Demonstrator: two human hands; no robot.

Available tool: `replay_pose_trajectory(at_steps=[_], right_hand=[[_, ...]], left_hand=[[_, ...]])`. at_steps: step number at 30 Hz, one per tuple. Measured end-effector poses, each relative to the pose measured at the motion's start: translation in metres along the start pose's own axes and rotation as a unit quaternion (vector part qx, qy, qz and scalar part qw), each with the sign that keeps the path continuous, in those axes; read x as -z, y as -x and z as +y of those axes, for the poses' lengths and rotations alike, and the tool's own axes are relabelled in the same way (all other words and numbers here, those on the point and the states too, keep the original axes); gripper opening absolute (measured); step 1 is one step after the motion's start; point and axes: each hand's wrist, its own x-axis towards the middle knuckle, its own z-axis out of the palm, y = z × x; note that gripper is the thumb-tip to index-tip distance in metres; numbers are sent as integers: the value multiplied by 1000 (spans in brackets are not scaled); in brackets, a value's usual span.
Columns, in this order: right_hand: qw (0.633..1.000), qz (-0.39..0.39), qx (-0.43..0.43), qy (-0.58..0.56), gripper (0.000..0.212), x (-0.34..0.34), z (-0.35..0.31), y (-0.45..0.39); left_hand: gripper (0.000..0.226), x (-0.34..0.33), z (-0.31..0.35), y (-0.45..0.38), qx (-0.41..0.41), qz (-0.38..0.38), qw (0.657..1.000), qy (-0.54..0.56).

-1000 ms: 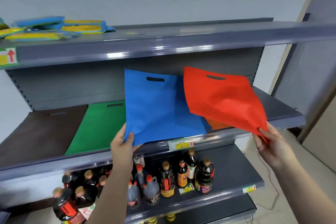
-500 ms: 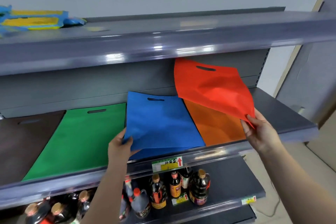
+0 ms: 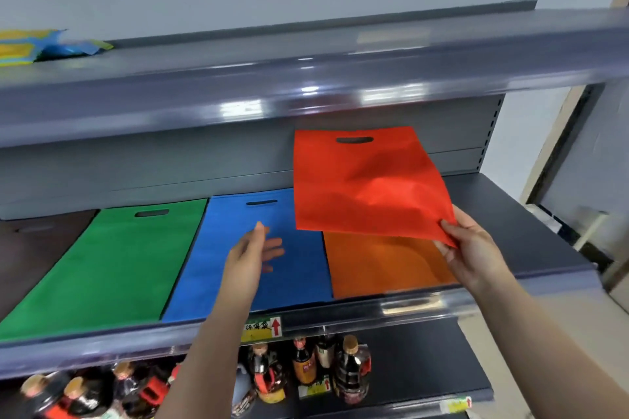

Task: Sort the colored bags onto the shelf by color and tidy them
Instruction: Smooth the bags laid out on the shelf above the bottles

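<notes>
**A:** Red bag (image 3: pixel 367 180) status?

**B:** In the air over the middle shelf (image 3: pixel 517 235), right of centre. My right hand (image 3: pixel 473 248) pinches its near right corner, thumb on top, fingers under. Handle slot points far, toward the back panel; long axis runs near to far, far end raised, fabric creased in the middle.

**A:** Left hand?

**B:** My left hand (image 3: pixel 253 248) is open, fingers straight and slightly spread, holding nothing. It's over the blue bag (image 3: pixel 218 265); can't tell if it touches.

**A:** Shelf layout?

**B:** Grey metal shelf with a clear plastic front rail. Left to right, lying flat: dark brown bag (image 3: pixel 37 248), green bag (image 3: pixel 102 265), blue bag, orange bag (image 3: pixel 381 262). All have slots at the far end, long axes near to far. Green and blue are just beside each other, blue and orange edge to edge. The red one overhangs the far part of the orange. Right end of the shelf is bare grey.

**A:** Surroundings?

**B:** Top shelf (image 3: pixel 306 78) holds yellow-blue packets (image 3: pixel 41 46) at far left. Lower shelf has dark sauce bottles (image 3: pixel 306 371). Yellow price tag (image 3: pixel 262 328) with a red arrow sits on the middle rail. Pale grey wall behind, beige doorframe at right.
</notes>
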Motion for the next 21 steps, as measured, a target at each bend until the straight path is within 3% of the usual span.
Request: replay_pose_trajectory(at_steps=[2,4,8,15,21], right_hand=[[1000,-15,-4,22,35,22,-17,-4],[999,-20,-5,34,34,50,-36,-8],[998,-3,4,66,34,113,-71,-16],[989,46,10,139,37,209,-122,-29],[977,68,1,202,40,255,-138,-43]], left_hand=[[27,-41,11,6,36,-48,994,93],[16,-81,13,9,51,-49,992,107],[38,-154,0,10,15,-44,998,-38],[43,-265,-4,29,-72,-75,978,-179],[38,-314,-4,34,-112,-79,950,-280]])
